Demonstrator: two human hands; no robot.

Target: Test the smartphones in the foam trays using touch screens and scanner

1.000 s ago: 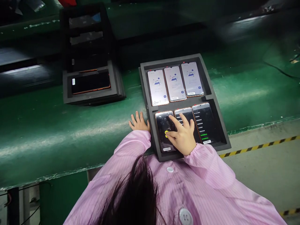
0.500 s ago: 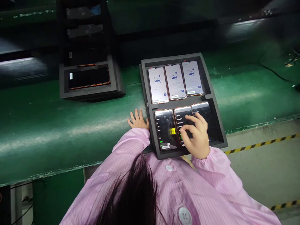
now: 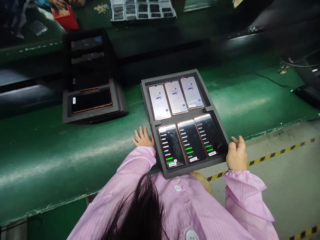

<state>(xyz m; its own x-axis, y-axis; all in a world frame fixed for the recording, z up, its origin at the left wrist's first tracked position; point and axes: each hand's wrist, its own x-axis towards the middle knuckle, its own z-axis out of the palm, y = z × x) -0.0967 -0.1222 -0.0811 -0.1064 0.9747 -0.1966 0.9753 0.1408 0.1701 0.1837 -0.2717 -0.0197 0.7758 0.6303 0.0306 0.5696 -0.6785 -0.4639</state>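
Observation:
A dark grey foam tray [image 3: 181, 117] holds two rows of smartphones. Light screens with a blue picture glow on the far row, including the middle phone [image 3: 175, 96]. Along the near row, dark screens list white and green text, as on the middle phone [image 3: 191, 141]. My left hand [image 3: 143, 137] lies spread on the green surface against the tray's left side, its palm side hidden. Beside the tray's near right corner is my right hand [image 3: 237, 156], fingers loosely bent and apart, no phone in it. Whether it touches the rim I cannot tell.
Left of the tray stands a stack of dark foam trays [image 3: 118, 101] with a phone [image 3: 92, 101] in the top one. Across the bench, a person's hands are at a red box [image 3: 65, 19], near a white compartment tray [image 3: 143, 18]. A black cable [image 3: 271, 80] lies at right.
My right hand has moved from above the near-row phones to the tray's right corner. The third near-row phone now displays a text list. The view has tilted up; my left hand stays put.

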